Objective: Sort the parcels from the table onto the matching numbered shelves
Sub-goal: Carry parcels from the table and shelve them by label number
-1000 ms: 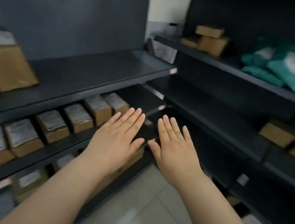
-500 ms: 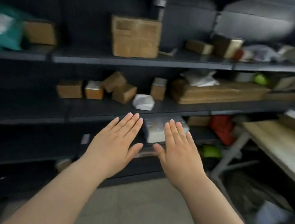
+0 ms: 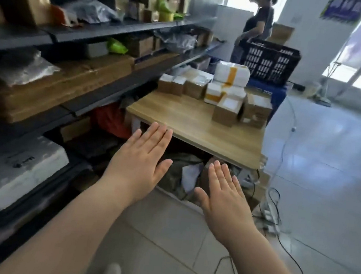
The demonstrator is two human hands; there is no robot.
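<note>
A wooden table (image 3: 190, 124) stands ahead, with several parcels at its far end: brown cardboard boxes (image 3: 226, 110) and white packets taped in yellow (image 3: 231, 73). My left hand (image 3: 141, 163) and my right hand (image 3: 226, 196) are stretched out flat, palms down, fingers straight, holding nothing. Both hover short of the table's near edge. Dark metal shelves (image 3: 125, 28) run along the left, loaded with boxes and bags.
A person (image 3: 258, 24) stands behind a dark plastic crate (image 3: 270, 61) beyond the table. Bags and boxes lie under the table (image 3: 183, 176). Cables and a power strip (image 3: 268, 214) trail on the tiled floor at right. A large white parcel (image 3: 13, 166) fills a low shelf.
My view has swung right, from the shelf corner along the shelves to the table with parcels. Both hands stayed flat and empty in front of me.
</note>
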